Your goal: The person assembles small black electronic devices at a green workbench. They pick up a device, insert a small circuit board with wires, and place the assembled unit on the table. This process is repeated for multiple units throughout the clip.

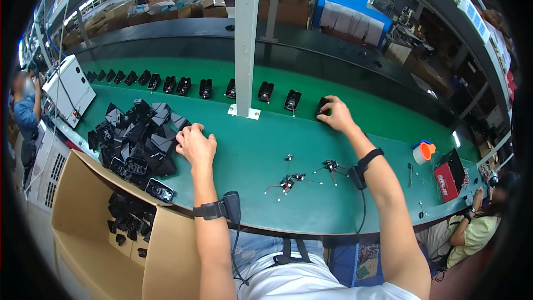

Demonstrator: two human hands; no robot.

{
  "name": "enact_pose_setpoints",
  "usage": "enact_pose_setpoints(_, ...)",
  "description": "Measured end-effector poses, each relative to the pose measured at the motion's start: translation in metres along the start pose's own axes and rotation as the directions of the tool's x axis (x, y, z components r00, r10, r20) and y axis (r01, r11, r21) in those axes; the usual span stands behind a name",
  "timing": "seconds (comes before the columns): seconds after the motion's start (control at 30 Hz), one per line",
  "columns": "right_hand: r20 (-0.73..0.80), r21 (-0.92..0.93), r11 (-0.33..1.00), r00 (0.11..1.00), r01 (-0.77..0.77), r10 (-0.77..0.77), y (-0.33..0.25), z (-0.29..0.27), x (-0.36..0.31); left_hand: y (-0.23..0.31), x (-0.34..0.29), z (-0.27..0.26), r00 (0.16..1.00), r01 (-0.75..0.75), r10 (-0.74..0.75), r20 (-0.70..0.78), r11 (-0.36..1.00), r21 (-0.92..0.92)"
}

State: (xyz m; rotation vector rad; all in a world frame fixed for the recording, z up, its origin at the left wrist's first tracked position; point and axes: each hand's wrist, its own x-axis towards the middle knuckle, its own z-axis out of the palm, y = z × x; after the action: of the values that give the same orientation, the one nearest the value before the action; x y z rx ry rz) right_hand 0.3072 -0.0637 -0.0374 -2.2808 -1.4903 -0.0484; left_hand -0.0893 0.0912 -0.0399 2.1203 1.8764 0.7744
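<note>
My right hand pinches a black plastic housing between thumb and fingers, at the right end of a row of similar housings on the green belt. Close by in that row stands another black housing with thin wires hanging from its near end. At the right edge of a heap of black plastic housings, my left hand hovers with bent fingers apart, its fingertips by the nearest pieces. Nothing shows in its grasp. Small wired parts with red and black leads lie on the green table between my arms.
A cardboard box holding more black pieces stands at the lower left. A white post rises from the table's far edge. An orange-and-white cup and red box sit at right, near another person.
</note>
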Motion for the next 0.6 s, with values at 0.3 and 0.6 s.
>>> enact_pose_setpoints(0.3,-0.011,0.096,0.993,0.998,0.065,-0.064,-0.033,-0.011,-0.016,0.012,-0.009,0.007,0.943,-0.285,0.330,0.050,0.875,-0.392)
enact_pose_setpoints(0.6,0.267,0.264,0.771,0.724,0.580,-0.636,-0.131,-0.008,-0.083,0.022,-0.012,0.020,0.900,-0.306,0.412,0.144,0.831,-0.464)
